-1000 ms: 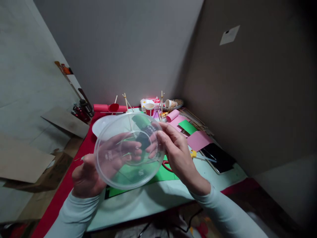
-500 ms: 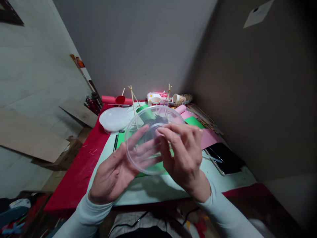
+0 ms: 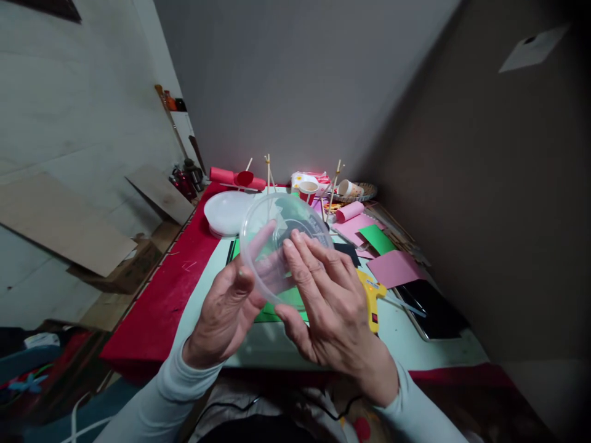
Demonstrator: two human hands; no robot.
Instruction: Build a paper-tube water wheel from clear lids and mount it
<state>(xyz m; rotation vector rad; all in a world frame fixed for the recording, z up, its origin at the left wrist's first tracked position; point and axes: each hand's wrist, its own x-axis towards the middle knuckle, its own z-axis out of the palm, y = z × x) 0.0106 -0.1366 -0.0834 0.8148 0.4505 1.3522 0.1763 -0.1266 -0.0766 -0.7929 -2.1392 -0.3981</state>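
The right hand (image 3: pixel 330 295) has spread over the clear, round, rimmed lid (image 3: pixel 272 246).

The round lid (image 3: pixel 290 208) is clear plastic, smooth and glossy, with lettering marked on its surface. The white stack (image 3: pixel 228 210) looks like cloudy plastic with a soft sheen. Yellow plastic forms the glue gun (image 3: pixel 372 301), while the black tablet (image 3: pixel 434 311) has a glossy, glass-like face. The pink sheet (image 3: pixel 394 269) and green sheet (image 3: pixel 376 239) look like matt paper; the sticks (image 3: pixel 268 175) look like bare wood. The red cloth (image 3: pixel 143 320) appears dull, the sleeves (image 3: pixel 180 384) matt fabric, and the grey wall (image 3: pixel 295 92) flat and smooth.
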